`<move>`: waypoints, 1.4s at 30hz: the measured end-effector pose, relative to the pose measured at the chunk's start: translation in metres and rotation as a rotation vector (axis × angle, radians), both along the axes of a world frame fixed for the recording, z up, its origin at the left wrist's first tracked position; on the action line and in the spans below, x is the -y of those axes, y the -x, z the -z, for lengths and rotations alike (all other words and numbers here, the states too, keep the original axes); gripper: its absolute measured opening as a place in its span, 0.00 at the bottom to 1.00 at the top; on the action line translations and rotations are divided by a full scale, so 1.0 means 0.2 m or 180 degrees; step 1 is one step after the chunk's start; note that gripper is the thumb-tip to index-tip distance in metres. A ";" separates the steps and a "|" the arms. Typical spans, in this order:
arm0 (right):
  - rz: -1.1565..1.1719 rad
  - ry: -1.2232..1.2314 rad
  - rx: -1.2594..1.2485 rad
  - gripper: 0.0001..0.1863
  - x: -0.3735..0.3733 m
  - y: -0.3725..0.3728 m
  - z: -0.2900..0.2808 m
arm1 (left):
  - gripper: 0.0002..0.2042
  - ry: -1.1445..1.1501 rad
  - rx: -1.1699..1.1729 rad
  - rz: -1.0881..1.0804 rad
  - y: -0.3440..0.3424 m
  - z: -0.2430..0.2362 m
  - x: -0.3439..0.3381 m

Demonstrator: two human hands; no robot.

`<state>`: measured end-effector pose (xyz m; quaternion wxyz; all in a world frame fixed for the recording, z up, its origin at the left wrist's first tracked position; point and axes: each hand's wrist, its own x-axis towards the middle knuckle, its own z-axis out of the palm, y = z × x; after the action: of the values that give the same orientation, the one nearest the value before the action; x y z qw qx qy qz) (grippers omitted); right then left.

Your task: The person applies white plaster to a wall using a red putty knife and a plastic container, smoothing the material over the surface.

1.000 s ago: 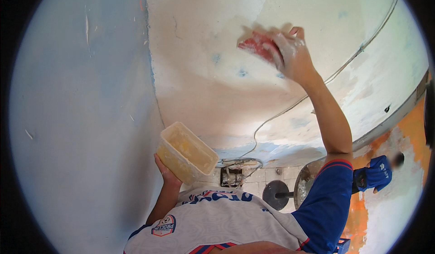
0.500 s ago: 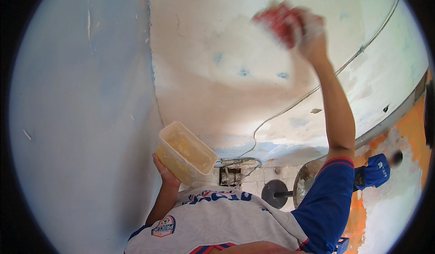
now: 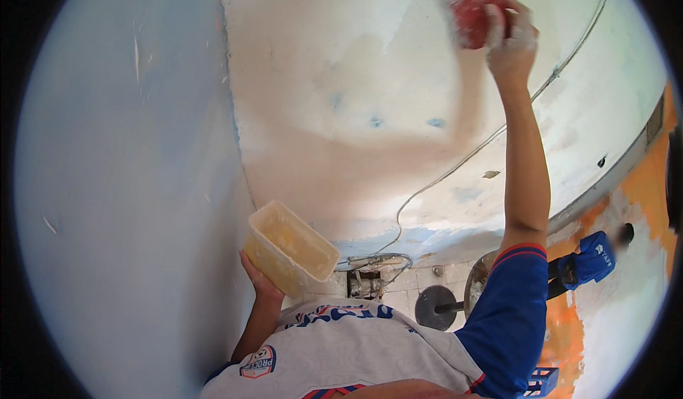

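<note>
High on the pale patchy wall [image 3: 320, 57], my right hand [image 3: 514, 47] is closed around a red, flat-looking piece [image 3: 471, 11] smeared with white. Its exact kind is hard to make out, and it lies against or very close to the wall. White residue covers the fingers. Low at the left, my left hand [image 3: 263, 282] grips a rectangular, translucent yellowish plastic tub [image 3: 281, 264] by its side and underside. The tub is tilted, its open top facing the wall, with pale smears inside.
A bluish wall [image 3: 128, 157] meets the pale one at a corner on the left. A loose cable [image 3: 462, 163] runs diagonally across the pale wall. Below are a recessed box with wires [image 3: 364, 284], a dark round disc [image 3: 435, 308] and a person in blue [image 3: 592, 259].
My right hand has moved up and a little right along the wall with the red piece. The tub in my left hand sits slightly lower in view.
</note>
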<state>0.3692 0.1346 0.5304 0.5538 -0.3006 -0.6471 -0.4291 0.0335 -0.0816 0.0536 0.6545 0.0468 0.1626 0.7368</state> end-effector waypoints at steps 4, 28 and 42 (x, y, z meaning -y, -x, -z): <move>-0.0127 0.0287 -0.0046 0.11 0.03 -0.02 0.21 | 0.41 -0.0356 -0.0113 -0.0071 0.00 0.01 -0.01; 0.0147 -0.0062 0.1281 0.08 0.03 -0.14 0.01 | 0.40 -0.0652 -0.0028 -0.0221 -0.30 0.02 0.00; -0.0664 0.0892 0.1638 0.11 0.06 -0.26 0.01 | 0.40 -0.0640 -0.0078 -0.0382 -0.73 -0.06 -0.03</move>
<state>0.4217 0.1235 0.5281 0.3660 -0.1875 -0.8463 -0.3386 0.1793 -0.0754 0.0647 0.5992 0.1114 0.0984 0.7867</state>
